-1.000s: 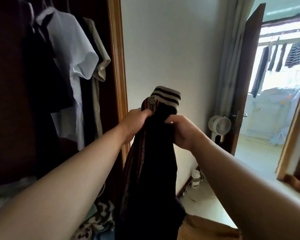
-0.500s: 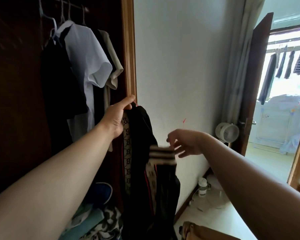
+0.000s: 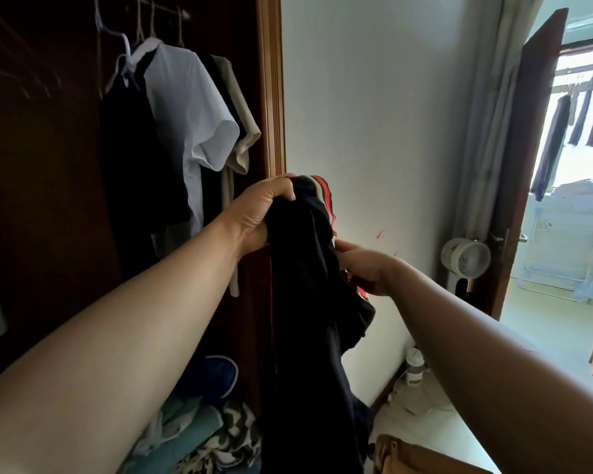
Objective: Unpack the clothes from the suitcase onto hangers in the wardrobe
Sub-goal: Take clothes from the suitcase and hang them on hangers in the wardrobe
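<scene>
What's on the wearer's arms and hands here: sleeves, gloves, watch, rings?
Nothing worn shows. The left forearm and right forearm are bare to the frame edge, no sleeve or cuff. The left hand and right hand are ungloved, no watch, bracelet or ring visible. Parts of both hands sit behind the black garment with red and cream striped trim, so a ring there cannot be excluded.

Black garment [image 3: 308,285] with red-and-cream striped trim; white short-sleeved shirt [image 3: 189,107] upper left; white fan [image 3: 464,258] right; camouflage-patterned fabric [image 3: 233,436] at bottom.
</scene>
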`<state>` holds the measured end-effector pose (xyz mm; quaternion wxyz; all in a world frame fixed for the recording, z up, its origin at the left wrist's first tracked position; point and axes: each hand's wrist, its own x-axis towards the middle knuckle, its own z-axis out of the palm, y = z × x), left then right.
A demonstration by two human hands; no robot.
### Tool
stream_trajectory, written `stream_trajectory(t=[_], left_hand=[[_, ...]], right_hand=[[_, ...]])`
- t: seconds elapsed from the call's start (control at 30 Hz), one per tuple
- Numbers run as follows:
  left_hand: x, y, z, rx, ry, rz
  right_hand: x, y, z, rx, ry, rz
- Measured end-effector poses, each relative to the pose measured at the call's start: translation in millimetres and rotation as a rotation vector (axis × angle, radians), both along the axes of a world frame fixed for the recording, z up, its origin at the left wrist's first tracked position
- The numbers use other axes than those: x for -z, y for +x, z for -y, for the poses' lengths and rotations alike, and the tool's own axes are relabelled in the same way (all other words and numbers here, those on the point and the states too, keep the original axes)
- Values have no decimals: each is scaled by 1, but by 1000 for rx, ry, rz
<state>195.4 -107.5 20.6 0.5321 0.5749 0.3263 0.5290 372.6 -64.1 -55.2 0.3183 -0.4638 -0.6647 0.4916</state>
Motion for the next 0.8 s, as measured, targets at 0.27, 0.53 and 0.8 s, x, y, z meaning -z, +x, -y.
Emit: stream_trajectory(t=[0.27, 0.53, 0.8], left_hand=[[-7, -46, 2, -223, 21, -73], [15, -108, 12, -374, -11, -242], [34, -164, 5, -237, -142, -365]], right_hand=[[0, -14, -3, -11, 17, 91], [-48, -38, 1, 131, 415, 715], [-88, -93, 5, 37, 527, 208]])
